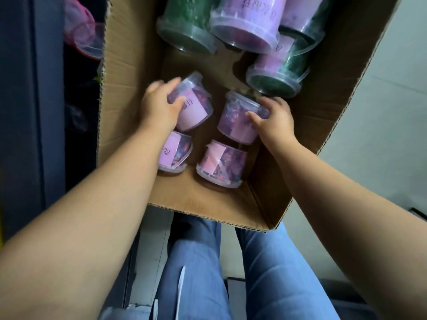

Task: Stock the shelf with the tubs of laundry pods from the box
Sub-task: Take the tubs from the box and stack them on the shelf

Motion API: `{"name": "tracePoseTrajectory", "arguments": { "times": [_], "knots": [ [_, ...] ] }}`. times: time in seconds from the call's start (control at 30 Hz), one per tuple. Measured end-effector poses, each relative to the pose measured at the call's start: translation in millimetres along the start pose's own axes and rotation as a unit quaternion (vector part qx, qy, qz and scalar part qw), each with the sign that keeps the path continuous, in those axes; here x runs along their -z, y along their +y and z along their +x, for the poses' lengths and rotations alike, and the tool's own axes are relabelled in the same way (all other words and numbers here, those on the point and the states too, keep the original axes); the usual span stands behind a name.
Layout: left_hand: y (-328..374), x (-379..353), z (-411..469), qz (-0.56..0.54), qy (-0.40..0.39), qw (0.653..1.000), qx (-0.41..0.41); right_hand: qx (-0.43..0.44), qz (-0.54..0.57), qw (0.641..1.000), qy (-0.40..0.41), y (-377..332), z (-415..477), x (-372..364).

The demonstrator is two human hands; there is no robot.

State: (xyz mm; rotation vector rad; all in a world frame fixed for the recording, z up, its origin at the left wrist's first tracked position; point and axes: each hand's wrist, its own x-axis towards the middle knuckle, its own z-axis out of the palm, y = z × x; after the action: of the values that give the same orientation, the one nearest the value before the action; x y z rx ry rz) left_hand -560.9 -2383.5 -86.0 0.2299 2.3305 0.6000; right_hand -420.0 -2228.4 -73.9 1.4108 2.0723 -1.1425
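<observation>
In the brown cardboard box (129,112), the left hand (159,105) curls round one tipped small clear plastic tub with a pink label (194,109), the right hand (273,116) round the matching tub (235,125) just beside it.

Large tubs (245,26) run off the top edge. Labels (191,114) blur beyond reading. The smeared left hand (159,107) hides part of the tilted tub (201,95), the right hand (275,118) part of a second tub (233,121).

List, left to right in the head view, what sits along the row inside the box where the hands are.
left hand → left pink tub in its grip → right pink tub → right hand gripping it
</observation>
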Motion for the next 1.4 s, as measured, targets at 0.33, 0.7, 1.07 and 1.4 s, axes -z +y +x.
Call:
{"name": "tracePoseTrajectory", "arguments": {
  "times": [0.33, 0.7, 1.07, 1.4],
  "knots": [
    [8.8, -43.4, 15.3, -0.196, -0.02, 0.934, 0.298, -0.278, 0.47, 0.833, -0.09, 20.7, 7.0, -39.1],
    [29.0, 3.0, -38.2, -0.295, 0.019, 0.926, 0.235, -0.241, 0.389, 0.878, -0.141, 3.7, -35.1, 20.4],
    [117.0, 132.8, -198.9, -0.585, 0.029, 0.806, 0.09, 0.119, 0.362, 0.885, -0.268, -106.5, -127.8, 179.8],
    [141.3, 228.9, -350.1, -0.591, 0.107, 0.789, -0.13, 0.364, 0.313, 0.826, -0.294, -179.7, -267.8, 246.3]
  ]
}}
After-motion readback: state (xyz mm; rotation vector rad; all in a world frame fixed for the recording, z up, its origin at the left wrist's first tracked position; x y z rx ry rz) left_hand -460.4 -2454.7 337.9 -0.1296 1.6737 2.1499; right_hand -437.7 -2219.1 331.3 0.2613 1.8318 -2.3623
